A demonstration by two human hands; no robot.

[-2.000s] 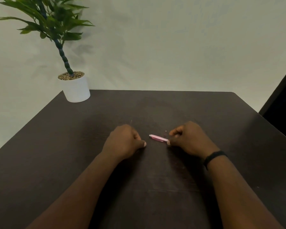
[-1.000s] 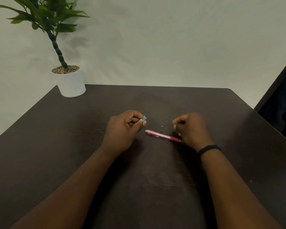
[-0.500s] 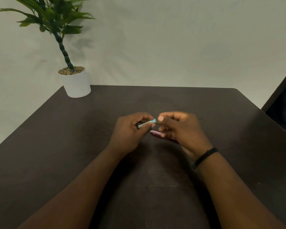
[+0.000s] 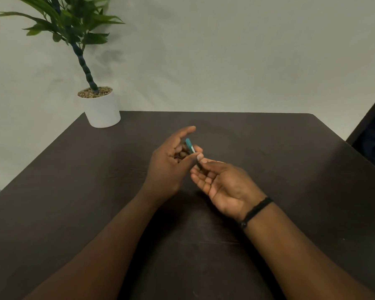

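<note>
My left hand (image 4: 171,163) is raised a little above the dark table (image 4: 268,169) and holds a small teal stick (image 4: 190,146) between its thumb and curled fingers, teal end pointing up. My right hand (image 4: 223,185) lies palm up just to the right and below it. Its thumb and forefinger meet at the stick's dark lower end and seem to pinch it. The other right fingers are loosely curled. The pink pen is not visible; my hands hide the spot where it lay.
A green plant in a white pot (image 4: 102,109) stands at the table's far left corner against a pale wall. A dark object (image 4: 372,131) rises beside the table's right edge. A black band circles my right wrist (image 4: 254,211).
My right hand let go of the pink pen, moved left and turned palm up under the teal stick. My left hand lifted and tilted the stick upright.
</note>
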